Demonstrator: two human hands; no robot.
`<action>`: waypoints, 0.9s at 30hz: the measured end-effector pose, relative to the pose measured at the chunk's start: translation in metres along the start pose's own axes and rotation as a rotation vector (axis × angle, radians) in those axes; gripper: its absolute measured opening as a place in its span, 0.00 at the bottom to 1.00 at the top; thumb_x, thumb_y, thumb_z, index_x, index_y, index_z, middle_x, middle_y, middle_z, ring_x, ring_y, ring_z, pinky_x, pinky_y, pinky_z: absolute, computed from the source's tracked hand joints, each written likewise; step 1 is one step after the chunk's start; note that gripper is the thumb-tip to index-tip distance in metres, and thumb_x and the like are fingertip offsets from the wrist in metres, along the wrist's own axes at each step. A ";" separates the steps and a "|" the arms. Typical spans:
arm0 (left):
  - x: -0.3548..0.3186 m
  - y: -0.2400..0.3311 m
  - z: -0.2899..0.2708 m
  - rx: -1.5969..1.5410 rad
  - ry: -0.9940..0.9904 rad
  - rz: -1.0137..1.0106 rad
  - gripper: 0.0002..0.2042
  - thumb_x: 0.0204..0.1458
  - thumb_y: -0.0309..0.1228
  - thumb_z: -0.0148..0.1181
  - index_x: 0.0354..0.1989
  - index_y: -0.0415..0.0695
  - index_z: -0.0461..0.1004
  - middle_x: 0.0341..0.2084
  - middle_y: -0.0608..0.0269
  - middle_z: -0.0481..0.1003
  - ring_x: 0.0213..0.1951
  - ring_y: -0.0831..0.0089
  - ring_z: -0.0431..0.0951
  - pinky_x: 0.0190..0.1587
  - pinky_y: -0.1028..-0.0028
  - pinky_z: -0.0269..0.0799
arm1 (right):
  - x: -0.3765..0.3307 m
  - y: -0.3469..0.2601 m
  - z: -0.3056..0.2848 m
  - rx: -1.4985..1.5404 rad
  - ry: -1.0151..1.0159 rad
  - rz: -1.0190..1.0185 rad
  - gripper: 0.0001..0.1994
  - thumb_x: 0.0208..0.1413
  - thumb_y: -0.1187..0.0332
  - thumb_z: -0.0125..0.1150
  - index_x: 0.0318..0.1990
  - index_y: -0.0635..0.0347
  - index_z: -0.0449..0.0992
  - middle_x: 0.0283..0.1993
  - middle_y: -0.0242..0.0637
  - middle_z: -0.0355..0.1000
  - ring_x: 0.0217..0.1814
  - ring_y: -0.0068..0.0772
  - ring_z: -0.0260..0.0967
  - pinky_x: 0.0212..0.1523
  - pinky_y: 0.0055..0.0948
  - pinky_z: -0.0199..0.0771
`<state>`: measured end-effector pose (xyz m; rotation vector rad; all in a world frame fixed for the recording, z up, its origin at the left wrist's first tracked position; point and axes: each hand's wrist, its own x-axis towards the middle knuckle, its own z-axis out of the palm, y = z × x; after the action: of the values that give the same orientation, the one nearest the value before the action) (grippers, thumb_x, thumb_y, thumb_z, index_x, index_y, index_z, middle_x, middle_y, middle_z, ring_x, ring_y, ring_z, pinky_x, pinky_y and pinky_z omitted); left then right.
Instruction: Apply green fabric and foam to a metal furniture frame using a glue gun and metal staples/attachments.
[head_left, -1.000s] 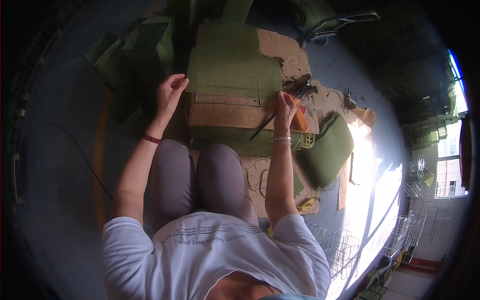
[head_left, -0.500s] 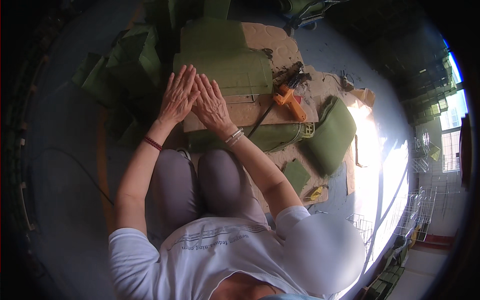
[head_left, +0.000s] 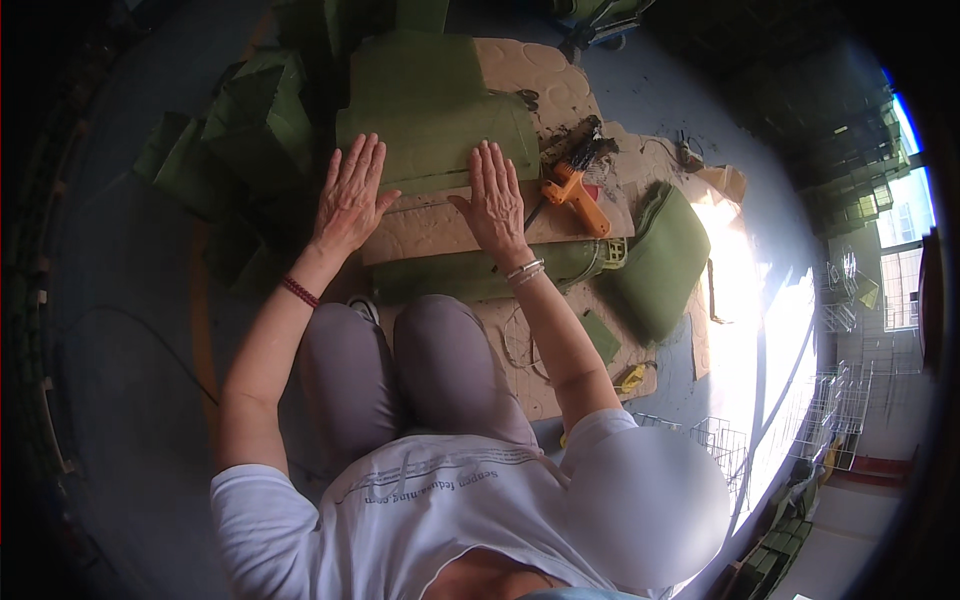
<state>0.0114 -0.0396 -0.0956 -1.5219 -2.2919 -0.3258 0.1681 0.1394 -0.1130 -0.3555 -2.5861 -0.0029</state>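
Observation:
A green fabric sheet (head_left: 430,125) lies over the cardboard-topped work surface (head_left: 430,218), its near edge running straight between my hands. At that edge's left end my left hand (head_left: 350,195) rests palm down, fingers stretched and thumb out. My right hand (head_left: 493,205) lies flat at the right end, its fingers also straight. Neither hand grips anything. Just right of my right hand sits an orange glue gun (head_left: 580,202), its front end by a dark-stained patch. Dark-handled scissors (head_left: 527,98) lie beyond the sheet. The thin wire frame is now largely hidden.
Folded green fabric (head_left: 660,265) is piled on the right, with a small yellow tool (head_left: 631,378) nearer me. Open green fabric boxes (head_left: 262,115) stand at the left. Wire frames (head_left: 840,405) are stacked far right. A dark cable (head_left: 150,325) runs along the left floor.
My hands were together near the sheet's left side. The right hand has slid right along the near edge, while the left stays about where it was. The wire frame no longer shows clearly.

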 end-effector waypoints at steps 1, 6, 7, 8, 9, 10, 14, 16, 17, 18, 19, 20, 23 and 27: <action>0.000 -0.001 0.000 0.011 0.000 0.005 0.32 0.55 0.45 0.46 0.64 0.38 0.49 0.65 0.57 0.49 0.67 0.65 0.44 0.66 0.59 0.41 | -0.001 0.005 -0.002 -0.013 -0.005 0.020 0.41 0.46 0.56 0.60 0.63 0.68 0.49 0.67 0.48 0.48 0.71 0.43 0.41 0.67 0.41 0.43; 0.001 0.001 -0.005 0.037 -0.003 0.012 0.32 0.54 0.46 0.46 0.63 0.38 0.50 0.64 0.57 0.49 0.67 0.65 0.45 0.66 0.59 0.41 | -0.008 0.026 -0.016 -0.102 0.013 0.051 0.39 0.47 0.56 0.60 0.62 0.68 0.51 0.67 0.48 0.48 0.71 0.43 0.41 0.68 0.41 0.41; 0.002 0.003 -0.007 0.054 -0.016 0.010 0.31 0.55 0.45 0.45 0.63 0.38 0.51 0.64 0.57 0.50 0.67 0.65 0.45 0.66 0.59 0.41 | -0.009 0.023 -0.016 -0.102 0.016 0.053 0.39 0.47 0.56 0.60 0.62 0.68 0.51 0.67 0.48 0.48 0.71 0.43 0.41 0.68 0.41 0.41; 0.006 0.005 -0.008 0.070 -0.025 0.010 0.30 0.56 0.45 0.45 0.63 0.38 0.52 0.64 0.57 0.51 0.66 0.65 0.46 0.66 0.60 0.41 | -0.008 0.018 -0.018 -0.078 0.004 0.051 0.39 0.47 0.54 0.60 0.62 0.68 0.51 0.67 0.48 0.48 0.71 0.43 0.41 0.68 0.41 0.41; 0.014 0.010 -0.011 0.069 -0.022 0.014 0.30 0.56 0.45 0.45 0.63 0.38 0.52 0.64 0.57 0.51 0.66 0.65 0.46 0.66 0.60 0.41 | -0.004 0.010 -0.024 -0.053 -0.009 0.049 0.39 0.47 0.53 0.59 0.62 0.68 0.52 0.67 0.48 0.48 0.71 0.43 0.41 0.68 0.42 0.41; 0.023 0.015 -0.012 0.031 0.056 0.030 0.29 0.57 0.45 0.43 0.62 0.38 0.52 0.64 0.57 0.51 0.66 0.65 0.46 0.66 0.60 0.41 | 0.002 -0.005 -0.024 -0.001 -0.006 -0.074 0.40 0.46 0.50 0.58 0.61 0.68 0.53 0.66 0.48 0.48 0.71 0.44 0.41 0.68 0.42 0.41; 0.040 0.024 0.008 -0.011 0.170 0.044 0.29 0.57 0.46 0.42 0.62 0.40 0.55 0.63 0.57 0.54 0.65 0.65 0.49 0.65 0.59 0.44 | 0.028 -0.041 -0.003 0.179 0.027 -0.225 0.41 0.46 0.50 0.59 0.62 0.68 0.51 0.66 0.48 0.49 0.71 0.45 0.41 0.68 0.42 0.40; 0.035 0.024 0.018 0.013 0.127 0.069 0.29 0.57 0.47 0.42 0.62 0.40 0.55 0.63 0.57 0.54 0.65 0.65 0.49 0.65 0.59 0.45 | 0.029 -0.033 0.009 0.137 0.026 -0.195 0.41 0.47 0.49 0.57 0.61 0.68 0.52 0.65 0.48 0.50 0.70 0.45 0.42 0.68 0.41 0.41; 0.032 0.024 0.019 0.043 0.083 0.082 0.29 0.57 0.47 0.42 0.62 0.40 0.54 0.63 0.57 0.54 0.65 0.65 0.49 0.65 0.59 0.45 | 0.028 -0.030 0.012 0.138 0.022 -0.191 0.41 0.47 0.49 0.57 0.61 0.68 0.52 0.65 0.48 0.50 0.70 0.45 0.42 0.68 0.41 0.41; 0.031 0.024 0.020 0.039 0.079 0.084 0.29 0.57 0.47 0.42 0.62 0.40 0.54 0.63 0.57 0.54 0.65 0.65 0.49 0.65 0.59 0.45 | 0.025 -0.027 0.014 0.141 0.030 -0.165 0.41 0.47 0.48 0.56 0.61 0.69 0.52 0.65 0.48 0.50 0.70 0.44 0.42 0.68 0.41 0.41; 0.030 0.023 0.022 0.030 0.064 0.083 0.30 0.57 0.48 0.42 0.62 0.40 0.53 0.63 0.57 0.54 0.65 0.65 0.50 0.65 0.59 0.45 | 0.023 -0.024 0.015 0.143 0.037 -0.139 0.41 0.47 0.48 0.56 0.61 0.69 0.52 0.65 0.48 0.50 0.70 0.44 0.43 0.68 0.41 0.41; 0.031 0.023 0.020 0.022 0.051 0.082 0.31 0.57 0.48 0.42 0.63 0.40 0.52 0.63 0.57 0.54 0.65 0.65 0.50 0.65 0.59 0.45 | 0.021 -0.019 0.014 0.116 0.034 -0.135 0.41 0.47 0.47 0.56 0.61 0.69 0.51 0.65 0.49 0.50 0.70 0.44 0.43 0.68 0.40 0.42; 0.031 0.022 0.019 0.006 0.028 0.077 0.32 0.55 0.45 0.46 0.64 0.40 0.49 0.63 0.58 0.53 0.65 0.65 0.49 0.65 0.59 0.44 | 0.018 -0.004 0.009 0.071 -0.001 -0.135 0.42 0.46 0.47 0.56 0.61 0.70 0.51 0.65 0.50 0.51 0.70 0.46 0.43 0.67 0.42 0.44; 0.031 0.023 0.017 0.012 0.032 0.075 0.32 0.55 0.46 0.46 0.64 0.40 0.49 0.63 0.58 0.53 0.65 0.65 0.49 0.65 0.59 0.44 | 0.008 0.020 0.000 0.025 0.017 -0.064 0.42 0.46 0.48 0.57 0.61 0.71 0.50 0.65 0.50 0.50 0.70 0.45 0.43 0.67 0.41 0.44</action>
<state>0.0191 0.0020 -0.0983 -1.5807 -2.2021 -0.3129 0.1662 0.1609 -0.1106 -0.2623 -2.5768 0.0034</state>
